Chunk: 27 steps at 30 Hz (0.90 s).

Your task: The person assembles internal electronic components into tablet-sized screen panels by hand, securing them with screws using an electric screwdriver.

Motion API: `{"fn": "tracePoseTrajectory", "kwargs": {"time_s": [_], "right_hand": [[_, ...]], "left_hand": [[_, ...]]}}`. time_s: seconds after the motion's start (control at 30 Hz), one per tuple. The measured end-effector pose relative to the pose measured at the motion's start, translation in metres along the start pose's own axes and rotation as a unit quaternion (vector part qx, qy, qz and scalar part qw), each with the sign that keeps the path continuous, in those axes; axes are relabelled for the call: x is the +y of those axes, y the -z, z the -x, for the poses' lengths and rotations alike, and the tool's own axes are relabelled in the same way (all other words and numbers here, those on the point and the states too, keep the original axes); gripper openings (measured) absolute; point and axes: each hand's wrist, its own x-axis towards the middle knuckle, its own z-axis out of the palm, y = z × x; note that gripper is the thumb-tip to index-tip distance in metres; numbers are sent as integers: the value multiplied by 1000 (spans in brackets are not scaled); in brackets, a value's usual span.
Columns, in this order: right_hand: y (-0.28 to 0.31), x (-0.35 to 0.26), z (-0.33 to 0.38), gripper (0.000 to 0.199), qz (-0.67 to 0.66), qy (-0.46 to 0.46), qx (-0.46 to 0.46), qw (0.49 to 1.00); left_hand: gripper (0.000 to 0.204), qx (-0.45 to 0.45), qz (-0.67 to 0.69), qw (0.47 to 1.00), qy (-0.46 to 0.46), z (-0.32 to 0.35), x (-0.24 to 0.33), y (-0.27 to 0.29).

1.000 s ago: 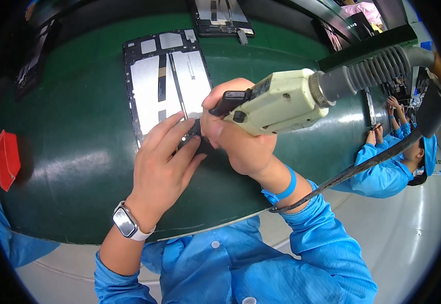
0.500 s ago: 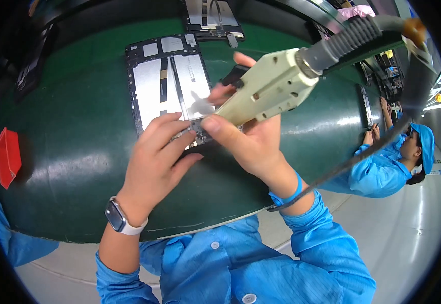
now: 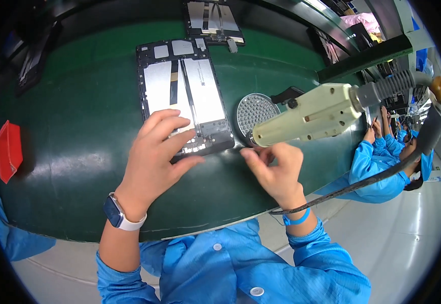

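Note:
An opened tablet (image 3: 206,91), with silver battery panels and a black frame, lies on the green bench in front of me. My left hand (image 3: 158,144) rests on its lower left part, fingers spread. To the right, a cream electric screwdriver (image 3: 309,114) hangs tilted from a ribbed cable, its tip by the near edge of a round metal screw tray (image 3: 257,110) full of holes. My right hand (image 3: 278,169) is just below that tip, fingers curled and thumb forward. Whatever those fingers hold, if anything, is hidden. The screwdriver covers part of the tray.
Another opened tablet (image 3: 213,23) lies farther back, with a small grey tab on its near edge. A red bin (image 3: 9,151) stands at the left. A dark cable (image 3: 352,180) crosses above my right wrist. Co-workers in blue (image 3: 377,164) sit at the right.
The screwdriver has moved right, off the tablet to beside the screw tray. My right hand has moved right and down with its fingers curled. The tablet has shifted slightly right.

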Motion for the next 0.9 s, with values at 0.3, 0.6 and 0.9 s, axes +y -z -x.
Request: {"fn": "tracePoseTrajectory", "kwargs": {"time_s": [0.3,0.6,0.9], "right_hand": [[-30,-22,-20,29,4,178,-74,981],[-35,-20,-18,26,-10,138,-93,986],[-36,-23,-23,25,5,151,-73,986]], "left_hand": [[46,8,-28,999,-21,4,1,-2],[41,-21,11,1000,-20,7,-1,1],[44,-31,-3,999,-14,5,2,5]]}}
